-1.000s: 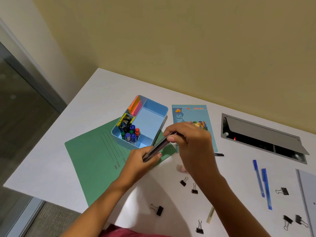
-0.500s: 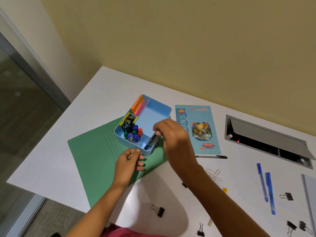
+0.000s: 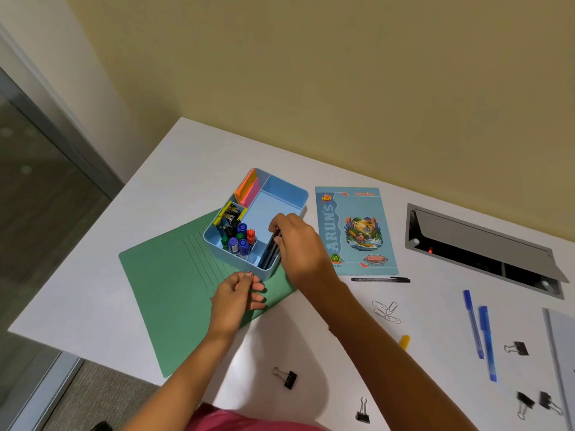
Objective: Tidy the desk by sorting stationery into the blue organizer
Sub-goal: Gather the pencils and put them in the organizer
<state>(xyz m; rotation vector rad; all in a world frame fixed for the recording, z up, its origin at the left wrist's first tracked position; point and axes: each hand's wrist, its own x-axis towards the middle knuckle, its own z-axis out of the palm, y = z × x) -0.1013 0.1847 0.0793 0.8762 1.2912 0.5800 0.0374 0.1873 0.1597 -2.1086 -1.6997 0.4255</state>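
The blue organizer (image 3: pixel 289 194) sits on a green folder (image 3: pixel 174 275). It holds markers, binder clips and pink and orange sticky notes in its left compartments. My right hand (image 3: pixel 298 244) is over the organizer's near right slot, fingers closed on a bundle of dark pens (image 3: pixel 271 251) that stands slanted inside that slot. My left hand (image 3: pixel 238 295) rests on the folder and touches the organizer's near wall with its fingertips, holding nothing.
A blue booklet (image 3: pixel 357 231) lies right of the organizer, a black pen (image 3: pixel 379 279) below it. Paper clips (image 3: pixel 385 311), two blue pens (image 3: pixel 480 334), a yellow piece (image 3: pixel 404 342) and several binder clips (image 3: pixel 287 377) are scattered. A cable hatch (image 3: pixel 482 250) is at right.
Both hands held the pen bundle above the folder; my right hand carried it into the organizer's near right slot. My left hand let go and dropped to the organizer's near wall.
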